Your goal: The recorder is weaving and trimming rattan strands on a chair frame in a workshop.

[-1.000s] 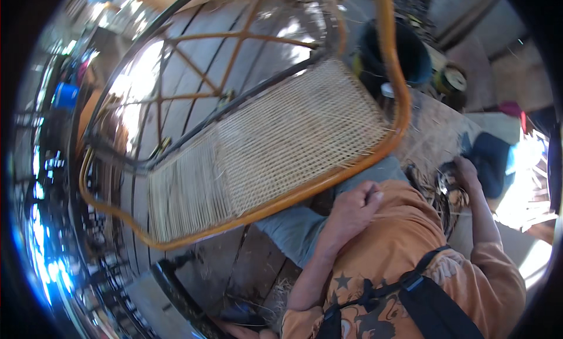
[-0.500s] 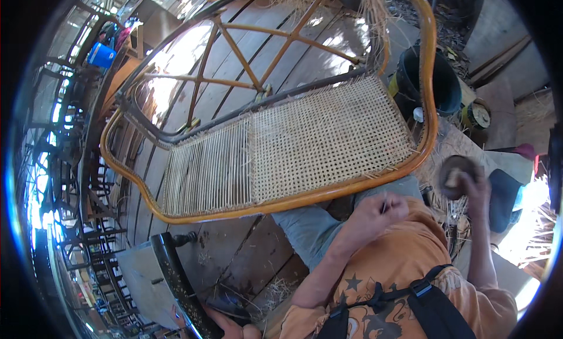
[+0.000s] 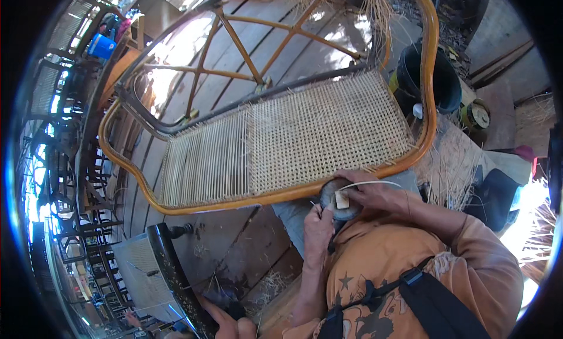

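Moved to lower centre, the dish (image 3: 328,193) my right hand (image 3: 370,192) is gripping could be slipping if tilted, my left hand (image 3: 318,229) unclear in grip.

flr (image 3: 226,239): wood planks, dk gaps | far L: dk chairs (image 3: 44,90) (lots, packed tight) | upper R: grey boards (image 3: 498,37) | brt sun (image 3: 531,216) R edge

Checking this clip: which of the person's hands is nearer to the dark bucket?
Right. The right hand is below and left of the dark bucket in the picture; the left hand is lower and farther left.
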`<state>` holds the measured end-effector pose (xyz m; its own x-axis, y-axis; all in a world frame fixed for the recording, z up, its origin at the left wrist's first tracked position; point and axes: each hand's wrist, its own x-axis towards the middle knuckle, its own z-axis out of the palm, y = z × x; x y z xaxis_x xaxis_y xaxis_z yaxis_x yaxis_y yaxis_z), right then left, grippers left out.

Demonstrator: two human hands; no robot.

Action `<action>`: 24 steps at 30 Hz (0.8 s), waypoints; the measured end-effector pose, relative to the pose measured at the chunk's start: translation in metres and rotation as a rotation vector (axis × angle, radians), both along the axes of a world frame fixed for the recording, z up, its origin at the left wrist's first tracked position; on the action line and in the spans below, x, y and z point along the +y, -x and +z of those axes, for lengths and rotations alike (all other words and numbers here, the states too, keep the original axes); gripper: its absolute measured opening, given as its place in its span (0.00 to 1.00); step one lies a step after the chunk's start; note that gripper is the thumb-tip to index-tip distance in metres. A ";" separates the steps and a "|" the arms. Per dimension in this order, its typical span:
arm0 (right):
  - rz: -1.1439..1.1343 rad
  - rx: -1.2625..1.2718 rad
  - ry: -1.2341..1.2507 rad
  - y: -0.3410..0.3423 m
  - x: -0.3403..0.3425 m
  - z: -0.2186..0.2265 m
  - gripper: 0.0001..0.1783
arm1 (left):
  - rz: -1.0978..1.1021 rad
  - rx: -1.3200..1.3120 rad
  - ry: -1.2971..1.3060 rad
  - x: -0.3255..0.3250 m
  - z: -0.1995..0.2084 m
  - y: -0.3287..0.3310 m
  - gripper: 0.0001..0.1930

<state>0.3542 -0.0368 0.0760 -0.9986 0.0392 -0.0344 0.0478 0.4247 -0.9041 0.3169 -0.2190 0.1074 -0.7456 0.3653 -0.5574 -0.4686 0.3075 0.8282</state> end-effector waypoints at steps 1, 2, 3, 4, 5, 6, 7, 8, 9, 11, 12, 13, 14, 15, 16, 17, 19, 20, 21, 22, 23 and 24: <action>0.018 0.045 0.002 0.002 0.000 -0.003 0.27 | 0.026 0.007 -0.011 0.000 -0.003 -0.001 0.13; 0.041 0.020 -0.001 0.002 0.000 -0.005 0.28 | 0.011 -0.004 -0.019 -0.002 -0.005 -0.002 0.13; 0.048 0.041 -0.021 0.003 0.001 -0.006 0.27 | 0.013 -0.010 -0.018 -0.002 -0.007 -0.002 0.13; 0.059 0.064 -0.077 0.003 0.002 -0.006 0.26 | 0.022 -0.051 -0.059 -0.002 -0.008 -0.003 0.13; 0.038 0.048 -0.068 0.004 0.003 -0.006 0.26 | 0.029 -0.090 -0.101 -0.002 -0.009 -0.002 0.12; 0.051 -0.033 -0.068 0.005 0.005 -0.005 0.26 | 0.026 -0.095 -0.100 -0.001 -0.010 -0.002 0.12; 0.054 -0.103 -0.070 0.005 0.006 -0.003 0.25 | 0.016 -0.085 -0.097 0.000 -0.010 -0.002 0.12; 0.059 -0.116 -0.069 0.004 0.006 -0.003 0.25 | 0.012 -0.105 -0.042 0.001 -0.010 -0.002 0.11; -0.014 -0.147 -0.018 0.004 0.007 -0.002 0.23 | 0.003 -0.078 -0.096 0.002 -0.009 -0.001 0.11; -0.085 -0.182 0.033 0.000 0.006 -0.003 0.21 | 0.012 -0.096 -0.044 0.004 -0.009 -0.001 0.11; -0.048 -0.002 -0.035 -0.004 0.005 -0.004 0.19 | 0.034 -0.067 -0.055 0.005 -0.008 -0.001 0.11; -0.019 0.176 -0.107 -0.006 0.004 -0.006 0.17 | 0.077 -0.082 -0.081 0.006 -0.007 0.000 0.11; -0.013 0.179 -0.105 -0.008 0.003 -0.009 0.17 | 0.121 -0.097 -0.117 0.007 -0.007 0.000 0.10; -0.005 0.168 -0.107 -0.009 0.002 -0.011 0.17 | 0.112 -0.101 -0.109 0.008 -0.006 0.000 0.10; 0.002 0.149 -0.111 -0.009 0.001 -0.013 0.17 | 0.058 -0.060 -0.078 0.009 -0.006 0.000 0.10; -0.003 0.156 -0.112 -0.009 0.002 -0.014 0.17 | 0.006 -0.019 -0.046 0.010 -0.005 0.000 0.10; 0.021 0.049 -0.071 -0.007 0.003 -0.015 0.16 | 0.006 -0.029 -0.051 0.011 -0.005 0.000 0.09; 0.003 0.134 -0.052 -0.006 0.005 -0.013 0.16 | -0.001 -0.070 -0.025 0.012 -0.005 0.000 0.09; 0.041 0.098 0.074 -0.006 0.008 -0.011 0.15 | 0.014 -0.031 -0.054 0.012 -0.004 0.000 0.09; 0.053 0.093 0.180 -0.006 0.009 -0.008 0.15 | 0.041 -0.057 -0.062 0.013 -0.004 0.000 0.09; 0.095 0.069 0.194 -0.007 0.011 -0.005 0.14 | 0.074 -0.087 -0.060 0.013 -0.004 0.001 0.09; 0.045 0.034 0.332 -0.007 0.011 -0.002 0.13 | 0.079 -0.074 -0.074 0.014 -0.004 0.001 0.09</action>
